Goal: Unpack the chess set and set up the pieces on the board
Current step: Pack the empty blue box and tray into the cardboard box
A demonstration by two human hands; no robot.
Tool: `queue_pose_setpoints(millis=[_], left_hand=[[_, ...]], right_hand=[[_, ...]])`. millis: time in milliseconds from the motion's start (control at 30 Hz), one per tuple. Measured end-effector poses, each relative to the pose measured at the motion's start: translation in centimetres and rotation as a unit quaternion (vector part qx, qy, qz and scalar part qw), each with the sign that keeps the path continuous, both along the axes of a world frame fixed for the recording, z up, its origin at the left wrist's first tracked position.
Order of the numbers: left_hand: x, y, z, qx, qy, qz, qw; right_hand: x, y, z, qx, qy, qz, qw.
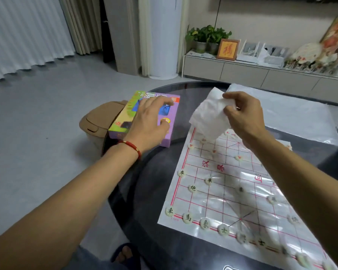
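Observation:
A glossy paper chess board (232,193) with red grid lines lies on the dark round table (144,211). Several pale round pieces stand on it, such as the chariot piece (169,211) at the near left corner and the cannon piece (192,188). My right hand (242,115) pinches a crumpled white plastic bag (209,117) above the board's far edge. My left hand (150,121) rests with spread fingers on top of the purple chess box (170,137) at the table's left edge.
A brown lidded bin (98,123) stands on the floor just left of the table. A clear plastic sheet (293,114) lies on the table's far right. My foot in a blue slipper (125,254) is below the near table edge. A low cabinet (261,75) runs along the back wall.

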State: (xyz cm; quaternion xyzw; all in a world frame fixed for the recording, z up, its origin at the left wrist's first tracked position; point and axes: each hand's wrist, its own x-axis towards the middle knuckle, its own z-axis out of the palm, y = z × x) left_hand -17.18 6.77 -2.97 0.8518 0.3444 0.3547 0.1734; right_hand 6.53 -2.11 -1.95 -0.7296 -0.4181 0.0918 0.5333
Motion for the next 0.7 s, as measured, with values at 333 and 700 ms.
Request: queue_pose_setpoints(millis=[333,700], left_hand=[[20.5,-1.6,1.4,-0.071,0.214,-0.117,0.967],[35.2,3.7,-2.8,-0.095,0.403,0.053,0.909]], right_hand=[[16.0,-6.2,-0.3,0.067,0.062,-0.22,0.971],[25.6,-10.4,-6.9,-0.219,-0.072,-0.278,0.932]])
